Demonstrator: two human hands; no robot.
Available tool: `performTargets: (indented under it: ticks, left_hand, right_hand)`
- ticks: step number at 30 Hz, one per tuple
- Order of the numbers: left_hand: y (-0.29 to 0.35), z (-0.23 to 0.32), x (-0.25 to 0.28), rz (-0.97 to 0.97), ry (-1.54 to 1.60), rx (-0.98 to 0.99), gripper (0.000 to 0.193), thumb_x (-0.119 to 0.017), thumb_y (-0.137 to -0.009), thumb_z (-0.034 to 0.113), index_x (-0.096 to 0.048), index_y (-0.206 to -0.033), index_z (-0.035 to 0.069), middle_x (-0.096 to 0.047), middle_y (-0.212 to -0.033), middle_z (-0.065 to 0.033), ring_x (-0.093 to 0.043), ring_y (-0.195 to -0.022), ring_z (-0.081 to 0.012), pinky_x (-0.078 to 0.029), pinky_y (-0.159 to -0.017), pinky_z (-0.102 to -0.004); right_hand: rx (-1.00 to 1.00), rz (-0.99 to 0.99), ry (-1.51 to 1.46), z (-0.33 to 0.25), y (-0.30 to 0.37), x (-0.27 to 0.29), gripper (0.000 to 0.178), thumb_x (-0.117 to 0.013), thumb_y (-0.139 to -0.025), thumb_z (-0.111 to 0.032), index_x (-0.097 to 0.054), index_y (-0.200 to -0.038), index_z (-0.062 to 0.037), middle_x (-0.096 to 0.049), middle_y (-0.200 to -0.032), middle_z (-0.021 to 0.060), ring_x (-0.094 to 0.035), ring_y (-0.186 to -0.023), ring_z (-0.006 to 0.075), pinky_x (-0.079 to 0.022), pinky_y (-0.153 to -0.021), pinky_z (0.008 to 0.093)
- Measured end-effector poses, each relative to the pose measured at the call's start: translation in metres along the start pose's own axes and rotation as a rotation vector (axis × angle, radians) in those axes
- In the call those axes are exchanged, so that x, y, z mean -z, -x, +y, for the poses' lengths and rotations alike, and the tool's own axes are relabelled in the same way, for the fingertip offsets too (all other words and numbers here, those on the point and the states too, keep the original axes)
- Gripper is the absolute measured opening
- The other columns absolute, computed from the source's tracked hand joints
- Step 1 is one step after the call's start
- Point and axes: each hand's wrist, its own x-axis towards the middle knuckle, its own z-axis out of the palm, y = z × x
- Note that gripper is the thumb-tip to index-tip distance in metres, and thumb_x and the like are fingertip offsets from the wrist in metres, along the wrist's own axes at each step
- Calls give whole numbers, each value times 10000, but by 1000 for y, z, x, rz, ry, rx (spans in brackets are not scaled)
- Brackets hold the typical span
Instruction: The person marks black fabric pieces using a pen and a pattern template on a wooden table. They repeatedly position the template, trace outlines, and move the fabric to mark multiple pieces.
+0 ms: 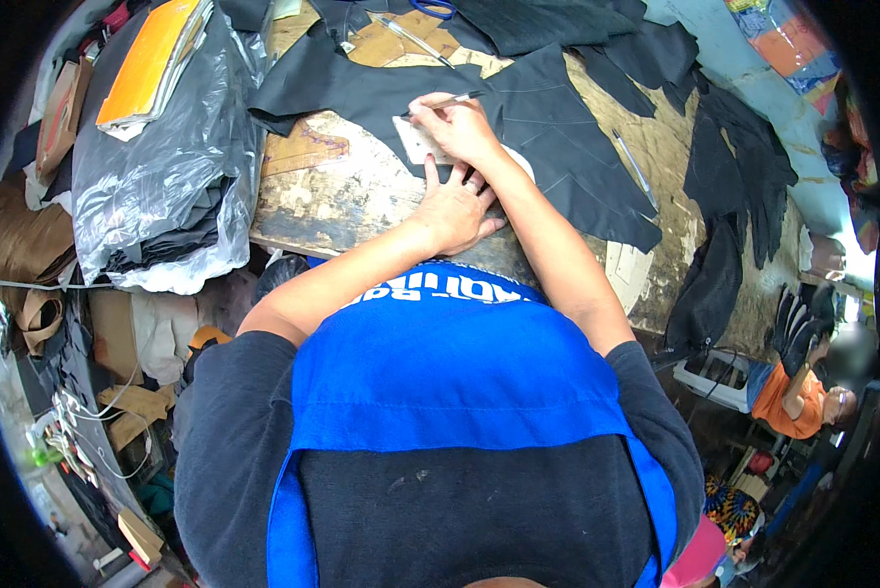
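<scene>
My right hand (455,129) grips a slim pen (460,99) near its lower end, and the pen lies slanted over a pale template (414,140). Beneath the template spreads a black sheet of leather-like material (548,132) marked with thin light lines. My left hand (455,211) rests with fingers apart at the template's near edge, just below my right hand. A ring shows on one of its fingers. The pen's tip and part of the template are hidden by my right hand.
Two more pens lie on the worn wooden table, one pen (415,42) far off and another pen (636,172) to the right. An orange-covered book (148,64) tops a plastic-wrapped stack (171,196) at left. Black scraps (739,147) lie right. A person in orange (791,404) sits beyond.
</scene>
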Motion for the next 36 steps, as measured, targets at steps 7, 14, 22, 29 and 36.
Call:
performTargets:
  ticks: [7,14,22,29,36]
  left_hand:
    - [-2,0,4,-20,13,-5,660,-422,-905,501,-265,-1434,139,-124,-1511,-156,-29,-1384,-410,-76,-994,-732]
    - [-2,2,3,22,-15,-8,651,-465,-888,483,-296,-1417,144,-174,-1487,-165,-83,-1367,-430,-121,-978,-738]
    - [-2,3,6,-19,-51,15,650,-444,-890,498,-278,-1430,176,-153,-1508,-126,-68,-1390,-376,-91,-986,-737]
    - [-3,3,5,1,-62,9,655,-463,-885,506,-293,-1427,180,-144,-1510,-149,-115,-1374,-415,-130,-979,-730]
    - [-3,3,4,40,-65,-4,657,-483,-874,507,-312,-1416,178,-164,-1503,-152,-120,-1369,-420,-141,-975,-730]
  right_hand:
    - [-31,-11,333,-11,10,35,267,-584,-840,-222,-671,-914,19,-672,-771,165,-669,-709,224,-513,-663,316]
    - [132,69,100,4,7,22,238,-593,-835,-242,-674,-916,-33,-668,-801,156,-659,-696,267,-509,-654,340]
    - [146,42,351,-2,20,42,246,-551,-844,-235,-670,-838,-20,-639,-730,175,-637,-660,312,-507,-633,367]
    - [-68,360,271,-5,103,87,159,-587,-837,-139,-660,-840,2,-657,-766,171,-657,-662,259,-505,-624,312]
    - [-227,382,360,-4,131,97,185,-606,-860,-151,-650,-853,28,-637,-635,94,-613,-571,131,-474,-553,263]
